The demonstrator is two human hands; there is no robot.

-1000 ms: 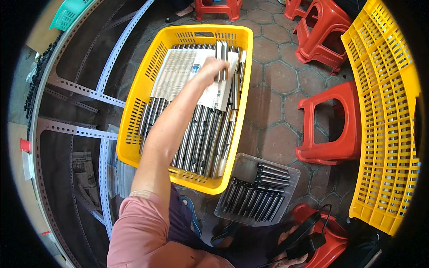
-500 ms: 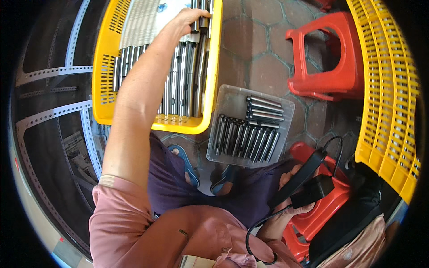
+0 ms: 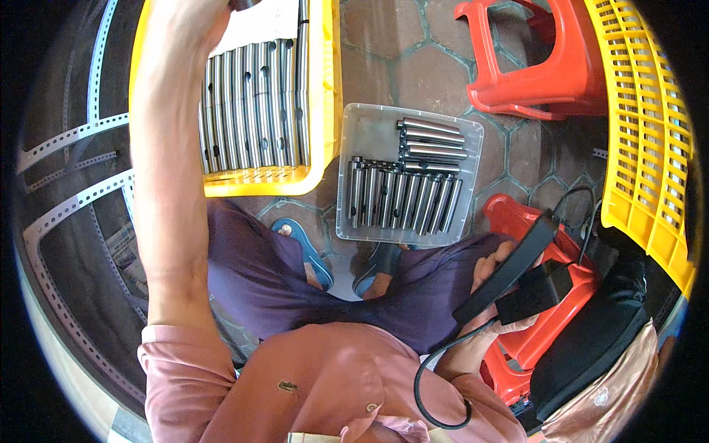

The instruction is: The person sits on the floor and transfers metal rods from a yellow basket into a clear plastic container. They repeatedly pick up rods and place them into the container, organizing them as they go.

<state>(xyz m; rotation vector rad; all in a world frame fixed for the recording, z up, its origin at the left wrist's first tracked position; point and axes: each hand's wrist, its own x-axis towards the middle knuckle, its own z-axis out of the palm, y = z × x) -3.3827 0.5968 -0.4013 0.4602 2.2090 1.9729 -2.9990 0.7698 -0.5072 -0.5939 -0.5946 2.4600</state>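
From my feed, the left hand is cropped at the top; I cannot tell its fingers' grip. Polished metal rods lie in the yellow basket: probably heavy, rigid, slippery, best held mid-length. Shorter cylinders sit in a clear plastic tray. Black gear obscures the right hand: fingers bent, grip unclear.

I see yellow crate w/ silvery rods, upper L. Red stool upper R, pink shirt btm ctr.
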